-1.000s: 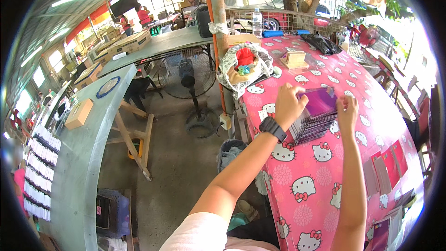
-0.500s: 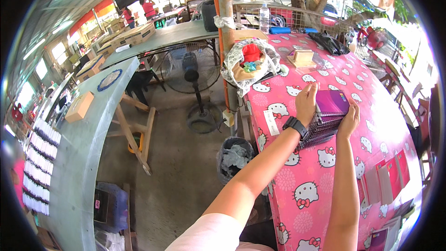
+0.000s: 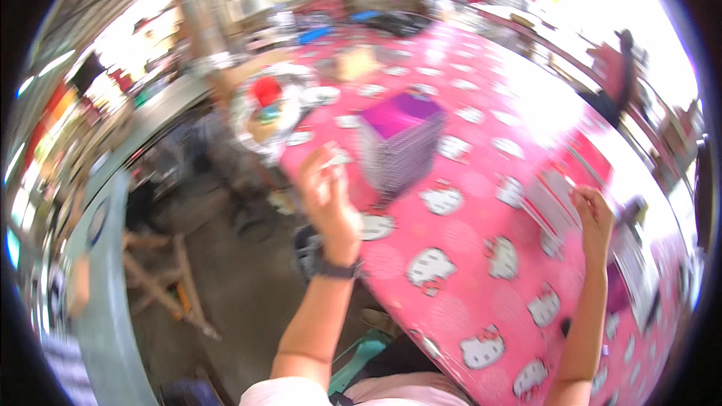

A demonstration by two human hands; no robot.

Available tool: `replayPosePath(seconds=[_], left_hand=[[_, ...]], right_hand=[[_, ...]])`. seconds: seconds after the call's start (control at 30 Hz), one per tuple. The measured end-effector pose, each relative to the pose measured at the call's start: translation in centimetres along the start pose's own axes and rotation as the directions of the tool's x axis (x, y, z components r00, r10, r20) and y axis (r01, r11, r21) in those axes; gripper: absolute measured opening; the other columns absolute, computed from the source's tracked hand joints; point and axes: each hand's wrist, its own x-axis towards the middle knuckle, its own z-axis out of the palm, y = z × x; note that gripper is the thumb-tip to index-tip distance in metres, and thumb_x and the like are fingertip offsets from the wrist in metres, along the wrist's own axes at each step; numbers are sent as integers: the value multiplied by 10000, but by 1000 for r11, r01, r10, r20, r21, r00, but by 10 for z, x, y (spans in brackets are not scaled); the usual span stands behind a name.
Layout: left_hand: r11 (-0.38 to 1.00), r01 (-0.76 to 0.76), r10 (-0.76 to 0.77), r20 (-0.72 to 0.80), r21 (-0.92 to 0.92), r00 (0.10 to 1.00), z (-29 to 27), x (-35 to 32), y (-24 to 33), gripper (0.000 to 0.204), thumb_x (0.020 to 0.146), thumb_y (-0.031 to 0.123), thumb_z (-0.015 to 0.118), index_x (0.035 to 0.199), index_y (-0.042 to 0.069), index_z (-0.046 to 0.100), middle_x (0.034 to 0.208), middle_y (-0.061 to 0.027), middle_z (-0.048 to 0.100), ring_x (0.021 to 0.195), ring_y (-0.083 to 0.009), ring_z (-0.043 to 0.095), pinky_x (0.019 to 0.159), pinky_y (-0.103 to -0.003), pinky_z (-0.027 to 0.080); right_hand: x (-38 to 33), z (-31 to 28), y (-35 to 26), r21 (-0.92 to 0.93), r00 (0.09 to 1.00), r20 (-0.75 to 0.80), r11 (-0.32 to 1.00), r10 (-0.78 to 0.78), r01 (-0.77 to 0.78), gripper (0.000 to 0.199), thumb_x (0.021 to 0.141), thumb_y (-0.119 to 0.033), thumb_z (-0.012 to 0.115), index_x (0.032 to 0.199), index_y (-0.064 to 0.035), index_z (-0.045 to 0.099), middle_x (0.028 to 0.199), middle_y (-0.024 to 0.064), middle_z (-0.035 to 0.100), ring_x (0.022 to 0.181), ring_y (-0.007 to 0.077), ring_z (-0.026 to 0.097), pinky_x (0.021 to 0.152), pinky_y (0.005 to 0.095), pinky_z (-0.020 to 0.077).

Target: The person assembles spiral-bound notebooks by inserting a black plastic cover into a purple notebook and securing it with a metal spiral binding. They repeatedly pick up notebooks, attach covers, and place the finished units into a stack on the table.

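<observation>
The picture is motion-blurred. A tall stack of thin sheets with a purple top point(image 3: 398, 135) stands on the pink cartoon-cat tablecloth point(image 3: 459, 256). My left hand point(image 3: 327, 195), a dark watch on its wrist, hovers near the table's left edge, just left of and below the stack, fingers loosely apart and holding nothing that I can make out. My right hand point(image 3: 594, 214) rests at the edge of flat pink and red sheets point(image 3: 553, 195) lying right of the stack. Its fingers look curled, but the blur hides whether they pinch a sheet.
A plastic-lined bowl with a red object point(image 3: 263, 101) and a small wooden box point(image 3: 353, 64) sit at the table's far end. More flat sheets point(image 3: 639, 271) lie at the right. A grey bench point(image 3: 105, 316) and a wooden trestle point(image 3: 165, 286) stand on the left floor.
Both hands have come off the purple stack: the left drew back toward the table edge, the right moved right to the flat sheets. The view swung sharply and blurred.
</observation>
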Motion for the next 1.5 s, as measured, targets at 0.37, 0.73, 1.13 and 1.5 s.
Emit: replayPosePath(seconds=[0.37,0.73,1.13,1.5], left_hand=[[983,-161,183,547,-88,817,102,-96,40,147,799,-42,562,922,34,587,1037,-112,568,968,-225,527,848,-363,424],[976,-21,178,732,-217,658,164,-148,53,176,786,-43,585,932,54,603,1027,-95,588,958,-206,535,824,-342,442],[780,587,-225,972,216,-59,170,-231,29,272,849,37,657,1100,34,552,1042,-34,579,879,-58,549,698,-191,464],[685,694,-259,965,220,-51,155,-258,19,138,920,66,586,1046,55,533,849,29,549,738,-47,481,662,-202,414]], right_hand=[[-74,-136,16,-716,964,-195,698,-182,-13,146,783,-67,650,926,-44,665,922,109,666,898,284,597,795,381,474],[-116,-192,74,-866,960,-276,444,-41,-230,189,714,-66,694,897,-82,650,890,70,635,969,268,583,838,388,467],[-182,-115,-60,-362,982,-106,914,153,-182,133,724,-78,733,805,-44,634,763,82,618,735,243,602,671,356,481],[-163,-163,2,-365,887,-447,882,115,-298,156,805,-167,730,865,-33,676,772,56,650,683,141,576,646,304,487]])
